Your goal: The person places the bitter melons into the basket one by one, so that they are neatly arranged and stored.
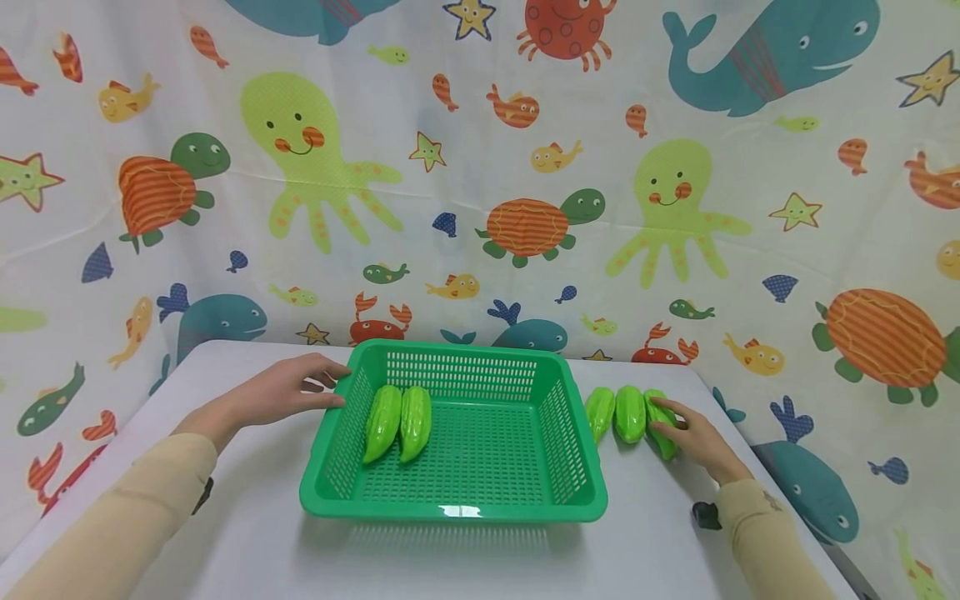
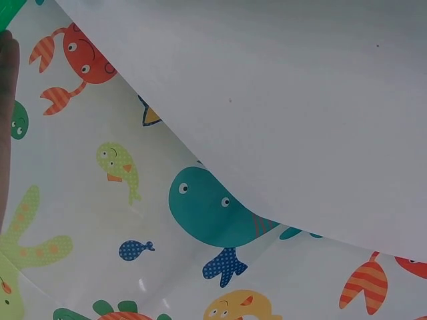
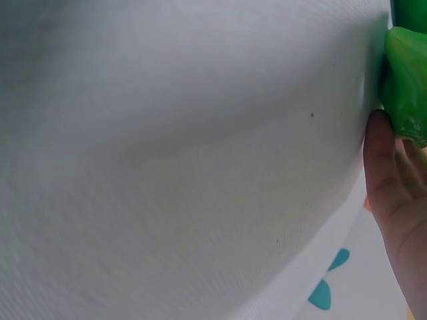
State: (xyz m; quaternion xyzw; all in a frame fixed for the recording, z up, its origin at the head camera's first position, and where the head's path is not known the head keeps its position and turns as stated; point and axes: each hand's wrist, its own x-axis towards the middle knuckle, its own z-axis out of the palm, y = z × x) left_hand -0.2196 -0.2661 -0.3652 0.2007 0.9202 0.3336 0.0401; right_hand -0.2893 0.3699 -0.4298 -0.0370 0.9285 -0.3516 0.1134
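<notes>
White table [image 1: 247,517], basket [image 1: 450,511] (two gourds [image 1: 416,425] inside), left hand [image 1: 288,390] spread at rim, right hand [image 1: 696,435] gripping third gourd [image 1: 660,415]

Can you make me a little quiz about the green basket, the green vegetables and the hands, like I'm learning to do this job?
1. How many green vegetables lie inside the green basket?

2. True or false: the right hand is on the outermost vegetable, the one farthest to the right of the basket.

3. Which is the left hand nearest to?
A) the basket's left rim
B) the vegetables outside the basket
C) the basket's right rim

Key:
1. Two, side by side near its left wall.
2. True.
3. A.
</notes>
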